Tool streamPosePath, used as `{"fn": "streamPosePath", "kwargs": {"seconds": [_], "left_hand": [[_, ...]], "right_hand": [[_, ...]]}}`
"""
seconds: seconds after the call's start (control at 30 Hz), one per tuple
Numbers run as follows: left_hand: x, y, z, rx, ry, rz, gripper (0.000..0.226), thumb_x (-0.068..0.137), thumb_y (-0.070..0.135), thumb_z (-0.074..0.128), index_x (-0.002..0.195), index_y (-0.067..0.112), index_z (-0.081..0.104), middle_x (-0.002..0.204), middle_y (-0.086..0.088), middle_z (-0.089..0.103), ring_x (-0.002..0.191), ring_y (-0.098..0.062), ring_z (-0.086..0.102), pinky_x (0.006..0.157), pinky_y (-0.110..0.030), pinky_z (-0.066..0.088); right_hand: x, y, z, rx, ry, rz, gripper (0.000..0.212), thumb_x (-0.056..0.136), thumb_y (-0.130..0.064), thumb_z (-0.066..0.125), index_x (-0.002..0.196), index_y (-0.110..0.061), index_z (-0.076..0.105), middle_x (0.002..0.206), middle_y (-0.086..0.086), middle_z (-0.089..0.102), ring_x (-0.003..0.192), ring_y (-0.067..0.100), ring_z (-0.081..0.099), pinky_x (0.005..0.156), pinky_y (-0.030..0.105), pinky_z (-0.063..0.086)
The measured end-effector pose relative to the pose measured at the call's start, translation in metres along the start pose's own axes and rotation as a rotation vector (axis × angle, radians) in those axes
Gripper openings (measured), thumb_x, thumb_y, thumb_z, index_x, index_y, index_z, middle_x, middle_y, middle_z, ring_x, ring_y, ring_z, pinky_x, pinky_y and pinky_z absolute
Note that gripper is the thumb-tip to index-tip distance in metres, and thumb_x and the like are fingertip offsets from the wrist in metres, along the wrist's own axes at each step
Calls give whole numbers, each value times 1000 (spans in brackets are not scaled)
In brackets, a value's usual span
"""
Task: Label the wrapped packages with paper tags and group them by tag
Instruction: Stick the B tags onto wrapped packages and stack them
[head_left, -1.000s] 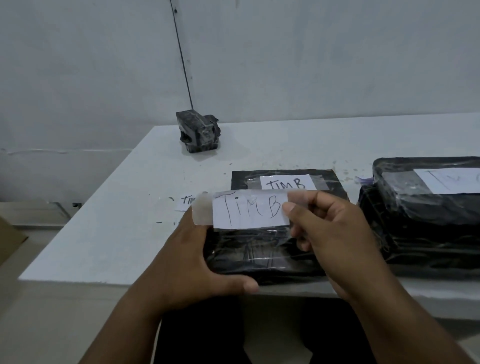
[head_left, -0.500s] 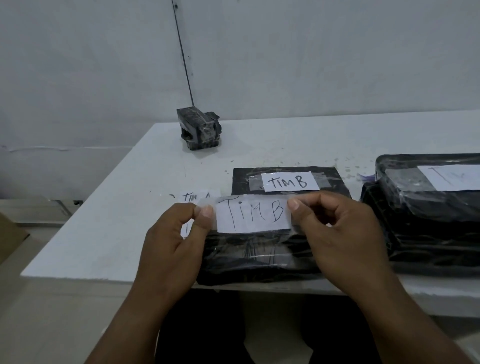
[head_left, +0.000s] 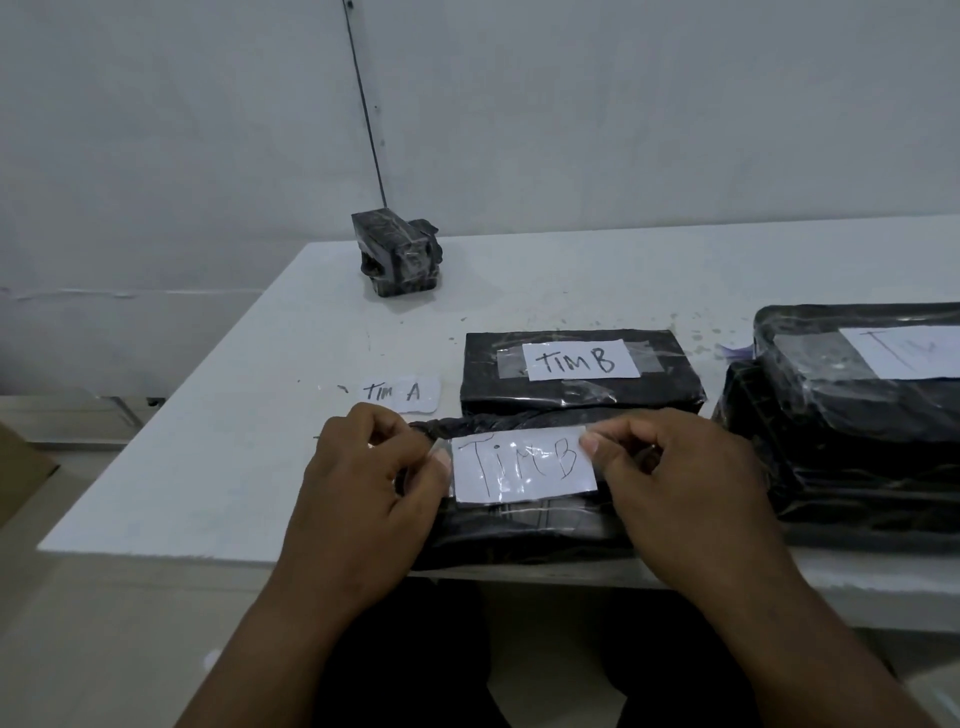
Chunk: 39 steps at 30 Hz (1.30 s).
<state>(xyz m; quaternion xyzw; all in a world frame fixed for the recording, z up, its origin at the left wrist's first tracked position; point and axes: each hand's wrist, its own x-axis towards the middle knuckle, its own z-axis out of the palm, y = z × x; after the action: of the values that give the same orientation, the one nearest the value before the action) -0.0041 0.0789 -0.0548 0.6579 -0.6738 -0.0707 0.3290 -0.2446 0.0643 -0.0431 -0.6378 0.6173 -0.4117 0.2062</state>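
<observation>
A white paper tag (head_left: 524, 466) reading "TIM B", covered with clear tape, lies on a black wrapped package (head_left: 519, 535) at the table's front edge. My left hand (head_left: 369, 488) pinches the tape's left end and my right hand (head_left: 675, 478) pinches its right end. Behind it lies a second black package (head_left: 582, 395) bearing a taped "TIM B" tag (head_left: 579, 359). A loose "TIM A" tag (head_left: 397, 393) rests on the table to the left.
At the right edge, a stack of black wrapped packages (head_left: 857, 447) carries a partly cut-off tag (head_left: 914, 351). A small black wrapped bundle (head_left: 397, 258) stands at the back of the white table (head_left: 208, 441). A brown box corner (head_left: 21, 467) shows at the far left.
The tag with its tape has come down from above the package onto its top. My left hand left the package's side and took the tape's left end.
</observation>
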Motion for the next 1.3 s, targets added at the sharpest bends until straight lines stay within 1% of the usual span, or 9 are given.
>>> {"fn": "streamPosePath", "kwargs": {"seconds": [0.1, 0.17, 0.37, 0.57, 0.7, 1.07, 1.17, 1.23, 1.3], "left_hand": [[0, 0, 3, 1, -33, -7, 29, 95, 38, 61, 69, 24, 57, 100, 20, 48, 104, -7, 43, 77, -15, 36], [0, -1, 4, 0, -36, -3, 31, 94, 39, 61, 68, 24, 54, 100, 19, 47, 103, -7, 42, 76, -14, 35], [0, -3, 5, -21, -59, -5, 34, 94, 36, 62, 67, 24, 45, 101, 15, 47, 105, -10, 43, 77, -16, 35], [1, -5, 6, -64, -74, -14, 29, 95, 39, 57, 72, 25, 47, 103, 17, 47, 111, -3, 42, 81, -16, 34], [0, -4, 7, -84, -66, -17, 29, 97, 37, 55, 73, 24, 46, 102, 17, 47, 110, -1, 43, 81, -15, 34], [-1, -4, 6, -76, -74, -31, 27, 93, 33, 62, 72, 21, 50, 104, 17, 50, 108, -6, 49, 79, -21, 38], [-1, -3, 4, -114, -48, -64, 15, 90, 34, 65, 84, 27, 52, 102, 18, 53, 106, -7, 53, 78, -26, 41], [-2, -3, 2, -147, -32, -117, 16, 88, 34, 66, 95, 31, 52, 106, 21, 57, 107, -3, 55, 79, -28, 44], [-2, -3, -1, -155, -12, -172, 19, 89, 30, 66, 100, 35, 51, 106, 25, 58, 106, 1, 54, 77, -24, 42]], "right_hand": [[1, 3, 2, -69, 9, -11, 7, 90, -40, 72, 88, -35, 78, 84, -25, 67, 83, -7, 61, 78, 25, 50], [2, 5, 2, -96, -4, -11, 9, 90, -40, 71, 91, -34, 79, 87, -24, 67, 86, -5, 61, 81, 25, 49], [3, 8, 4, -119, -19, -5, 12, 91, -40, 71, 95, -32, 80, 90, -21, 68, 87, -4, 60, 79, 22, 44], [3, 11, 5, -94, -28, 3, 8, 90, -38, 72, 90, -34, 79, 83, -26, 65, 83, -14, 57, 72, 6, 36], [3, 14, 6, -78, -18, 0, 8, 90, -37, 73, 88, -34, 79, 84, -24, 68, 83, -10, 61, 73, 10, 41], [2, 12, 7, -79, -19, -11, 8, 89, -34, 74, 80, -34, 76, 80, -23, 66, 82, -10, 59, 72, 8, 39], [1, 11, 7, -96, -16, -12, 7, 88, -35, 76, 81, -35, 74, 80, -22, 65, 81, -9, 59, 71, 6, 37], [0, 11, 7, -89, -1, -3, 5, 86, -36, 77, 87, -35, 72, 84, -19, 64, 80, -8, 57, 69, 5, 35], [0, 12, 7, -77, 23, 10, 17, 85, -38, 78, 99, -34, 70, 95, -17, 58, 80, -6, 54, 69, 3, 33]]}}
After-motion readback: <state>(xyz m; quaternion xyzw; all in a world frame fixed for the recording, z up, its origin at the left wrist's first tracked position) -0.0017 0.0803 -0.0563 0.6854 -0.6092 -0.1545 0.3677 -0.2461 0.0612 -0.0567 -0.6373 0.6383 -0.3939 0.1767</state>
